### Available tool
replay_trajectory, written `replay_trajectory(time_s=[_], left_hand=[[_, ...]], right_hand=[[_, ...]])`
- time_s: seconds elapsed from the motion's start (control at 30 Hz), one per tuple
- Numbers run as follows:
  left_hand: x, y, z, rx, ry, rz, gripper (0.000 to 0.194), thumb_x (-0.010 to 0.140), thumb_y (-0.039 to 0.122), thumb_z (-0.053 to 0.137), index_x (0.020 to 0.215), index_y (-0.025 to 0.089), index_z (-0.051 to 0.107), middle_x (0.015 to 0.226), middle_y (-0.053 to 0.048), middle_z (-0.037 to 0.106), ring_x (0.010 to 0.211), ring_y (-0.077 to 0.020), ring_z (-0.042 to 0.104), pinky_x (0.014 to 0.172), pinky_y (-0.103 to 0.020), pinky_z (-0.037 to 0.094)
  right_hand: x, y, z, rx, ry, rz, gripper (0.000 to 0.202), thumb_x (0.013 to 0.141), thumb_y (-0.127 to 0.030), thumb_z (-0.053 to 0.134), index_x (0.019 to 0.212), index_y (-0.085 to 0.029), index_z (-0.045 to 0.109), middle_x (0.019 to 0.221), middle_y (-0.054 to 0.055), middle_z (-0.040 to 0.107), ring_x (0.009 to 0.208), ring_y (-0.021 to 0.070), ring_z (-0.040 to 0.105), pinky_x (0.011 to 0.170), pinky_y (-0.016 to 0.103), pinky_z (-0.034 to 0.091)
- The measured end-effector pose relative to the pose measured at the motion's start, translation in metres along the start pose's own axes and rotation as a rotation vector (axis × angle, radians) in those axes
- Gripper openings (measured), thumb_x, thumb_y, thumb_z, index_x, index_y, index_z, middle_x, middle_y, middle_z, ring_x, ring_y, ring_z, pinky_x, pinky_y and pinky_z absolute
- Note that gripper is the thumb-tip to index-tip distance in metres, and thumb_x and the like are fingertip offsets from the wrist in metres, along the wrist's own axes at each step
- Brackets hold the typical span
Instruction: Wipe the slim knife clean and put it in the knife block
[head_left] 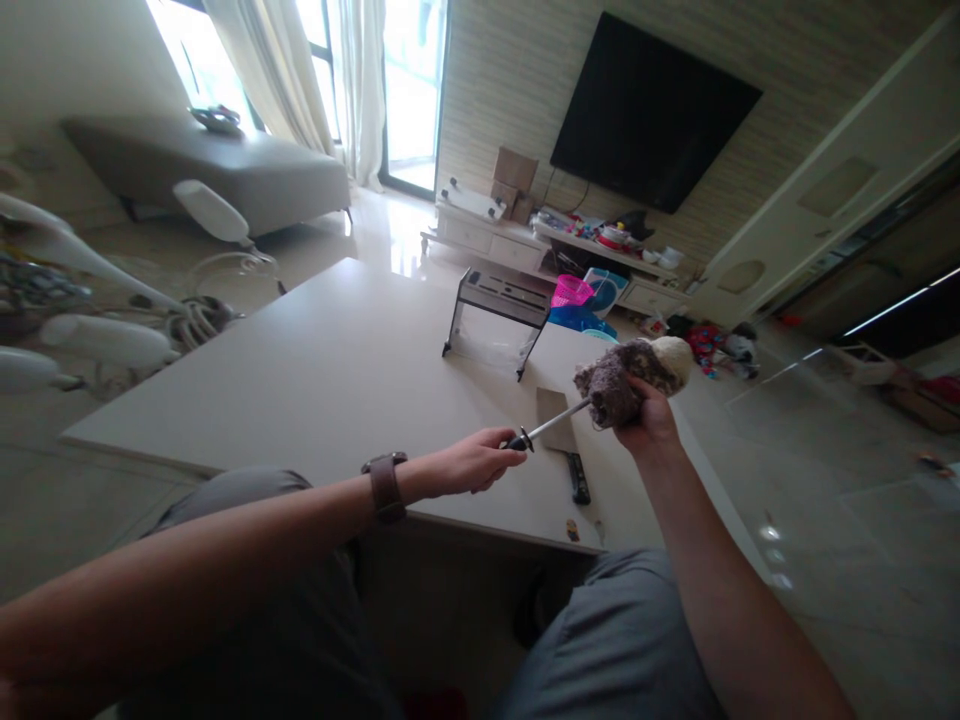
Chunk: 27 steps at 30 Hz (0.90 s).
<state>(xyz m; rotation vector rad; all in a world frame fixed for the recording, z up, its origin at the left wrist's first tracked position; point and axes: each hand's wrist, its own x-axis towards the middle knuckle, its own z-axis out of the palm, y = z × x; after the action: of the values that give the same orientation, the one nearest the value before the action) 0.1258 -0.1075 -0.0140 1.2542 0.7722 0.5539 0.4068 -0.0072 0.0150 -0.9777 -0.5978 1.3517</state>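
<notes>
My left hand (487,461) is closed round the black handle of a sharpening rod (559,417), whose metal shaft points up to the right. The far end of the rod meets a fluffy brown and cream cloth (616,385), gripped by my right hand (649,415). Whether the cloth wraps round the tip is hidden. Beneath the rod, a cleaver (553,412) with a black handle lies on the white table (337,370). A slotted knife rack (499,300) stands farther back on the table, with no knives seen in it.
Near the table's front edge lie a small yellow and dark item (572,530) and a small pale piece (599,532). Beyond the table are a pink basket (571,291) and a low cabinet (487,240). White chairs (109,340) stand at the left.
</notes>
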Motion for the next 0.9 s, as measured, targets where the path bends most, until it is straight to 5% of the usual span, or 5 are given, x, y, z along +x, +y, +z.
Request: replay_trajectory(time_s=[0.43,0.9], left_hand=[[0.002,-0.007,0.001,-0.090,-0.021,0.076,0.032,0.092,0.048,0.064,0.090,0.020,0.049,0.053,0.009,0.045,0.042,-0.0084,0.038,0.043,-0.021,0.029],[-0.002,-0.003,0.011,-0.432,0.015,0.040,0.026,0.097,0.041,0.057,0.088,0.023,0.041,0.057,0.007,0.045,0.040,-0.0087,0.041,0.040,-0.018,0.032]], right_hand=[[-0.014,0.016,0.007,0.039,-0.105,-0.027,0.027,0.084,-0.023,0.070,0.110,-0.020,0.075,0.110,0.005,0.082,0.106,0.0206,0.079,0.095,0.036,0.066],[-0.074,0.077,0.055,-0.043,-0.227,0.148,0.034,0.063,-0.020,0.087,0.094,-0.018,0.073,0.096,0.007,0.083,0.084,0.0265,0.079,0.076,0.039,0.069]])
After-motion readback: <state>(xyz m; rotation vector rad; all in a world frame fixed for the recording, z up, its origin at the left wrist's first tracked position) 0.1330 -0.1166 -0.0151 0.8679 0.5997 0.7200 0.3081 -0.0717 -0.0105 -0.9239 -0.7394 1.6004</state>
